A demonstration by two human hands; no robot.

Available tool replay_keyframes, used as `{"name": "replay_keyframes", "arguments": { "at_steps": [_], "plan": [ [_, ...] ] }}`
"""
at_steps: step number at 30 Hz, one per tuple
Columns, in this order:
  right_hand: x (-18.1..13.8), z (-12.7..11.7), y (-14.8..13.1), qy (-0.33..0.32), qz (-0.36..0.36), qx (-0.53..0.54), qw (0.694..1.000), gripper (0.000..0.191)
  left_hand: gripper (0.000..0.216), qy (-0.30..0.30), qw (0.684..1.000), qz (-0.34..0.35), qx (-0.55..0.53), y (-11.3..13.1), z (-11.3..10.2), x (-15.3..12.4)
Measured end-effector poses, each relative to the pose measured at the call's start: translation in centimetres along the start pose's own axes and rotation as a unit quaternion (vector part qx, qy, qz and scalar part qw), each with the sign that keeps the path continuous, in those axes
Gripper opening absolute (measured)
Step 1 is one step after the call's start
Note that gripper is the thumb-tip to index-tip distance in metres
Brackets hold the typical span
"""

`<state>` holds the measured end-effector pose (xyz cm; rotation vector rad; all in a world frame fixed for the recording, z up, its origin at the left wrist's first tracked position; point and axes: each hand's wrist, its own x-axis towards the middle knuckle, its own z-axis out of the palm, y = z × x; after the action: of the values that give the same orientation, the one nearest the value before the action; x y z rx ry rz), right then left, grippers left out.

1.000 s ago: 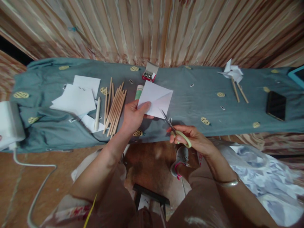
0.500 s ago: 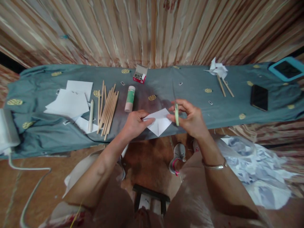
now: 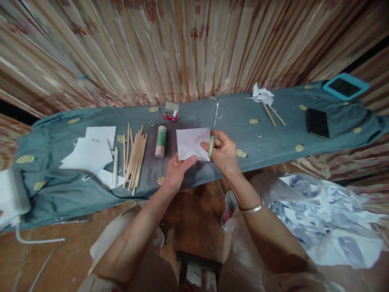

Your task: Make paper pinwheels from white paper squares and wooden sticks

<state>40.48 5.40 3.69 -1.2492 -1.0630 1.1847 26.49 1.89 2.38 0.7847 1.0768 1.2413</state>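
Note:
A white square sheet of paper [image 3: 192,142] is held up over the front middle of the cloth-covered table. My left hand [image 3: 179,170] pinches its lower edge, thumb on top. My right hand [image 3: 223,152] grips its right edge with the thumb on the face, and also holds a pair of scissors [image 3: 212,146] with a light green handle. The blades point away from me, off the paper. To the left of the paper stands a glue stick [image 3: 161,142] with a green label. An open red box of small metal pins [image 3: 170,113] lies behind it.
Several wooden sticks [image 3: 136,158], a white marker-like stick [image 3: 115,166] and white paper sheets [image 3: 91,154] lie left. Paper pinwheels on sticks [image 3: 263,97], a black phone [image 3: 317,122] and a blue-framed tablet [image 3: 345,86] lie right. A bag of paper scraps [image 3: 322,215] sits lower right.
The paper, folded to a point before, is now opened out into a square and raised further over the table. The scissors stay in my right hand. The camera view has tilted.

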Motion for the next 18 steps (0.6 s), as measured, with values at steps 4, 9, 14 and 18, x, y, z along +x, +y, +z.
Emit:
{"name": "replay_keyframes", "arguments": {
  "at_steps": [4, 9, 14, 18],
  "plan": [
    [0.2, 1.4, -0.2, -0.011, 0.036, 0.079, 0.996, 0.059, 0.036, 0.053, 0.999, -0.004, -0.012, -0.1, 0.5, 0.2],
    [0.2, 2.1, 0.2, -0.009, 0.071, 0.122, 0.990, 0.061, 0.026, 0.085, 0.996, 0.006, -0.018, 0.4, 0.3, 1.2],
    [-0.9, 1.5, 0.1, -0.062, 0.081, 0.086, 0.991, 0.058, 0.027, 0.103, 0.993, 0.044, -0.029, 0.8, -0.7, 1.8],
    [-2.6, 0.2, -0.2, -0.138, 0.096, 0.028, 0.985, 0.052, 0.033, 0.157, 0.987, 0.041, 0.000, 1.3, -2.3, 2.2]
  ]
}}
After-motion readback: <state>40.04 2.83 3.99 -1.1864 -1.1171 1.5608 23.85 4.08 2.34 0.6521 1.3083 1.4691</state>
